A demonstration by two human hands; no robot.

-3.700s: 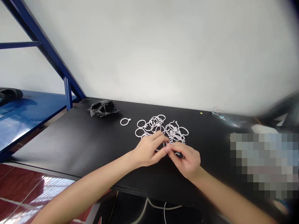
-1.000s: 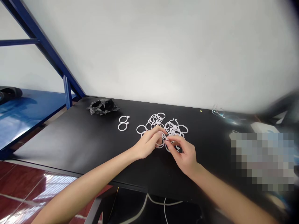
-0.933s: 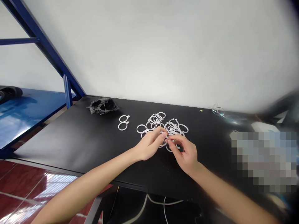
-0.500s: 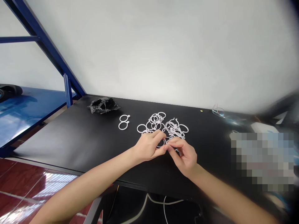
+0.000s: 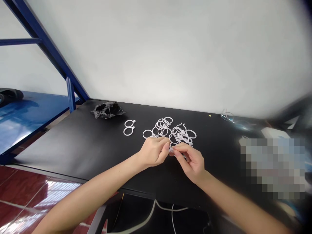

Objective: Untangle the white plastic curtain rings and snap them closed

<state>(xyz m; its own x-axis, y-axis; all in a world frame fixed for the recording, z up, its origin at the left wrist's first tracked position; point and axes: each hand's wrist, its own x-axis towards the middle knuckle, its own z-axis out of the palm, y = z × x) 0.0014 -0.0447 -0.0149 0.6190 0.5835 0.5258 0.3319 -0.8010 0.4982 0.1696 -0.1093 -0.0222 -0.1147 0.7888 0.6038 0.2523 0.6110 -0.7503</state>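
Note:
My left hand is closed around a white plastic ring with a small clasp, most of it hidden by the fingers. From the other side my right hand pinches the same ring near its clasp between thumb and forefinger. Just beyond both hands lies a loose pile of similar white rings, some of them with their ends apart. Two more white rings, an upper ring and a lower ring, rest side by side to the left of the pile.
A crumpled black plastic bag sits at the back left of the black table. Clear glasses lie at the back right, near a blurred-out item. A white wall and blue metal frame stand behind.
My left hand has rolled over the ring, its thumb now lying higher along the fingers. The ring has turned and shows less of its loop. My right hand keeps its pinch.

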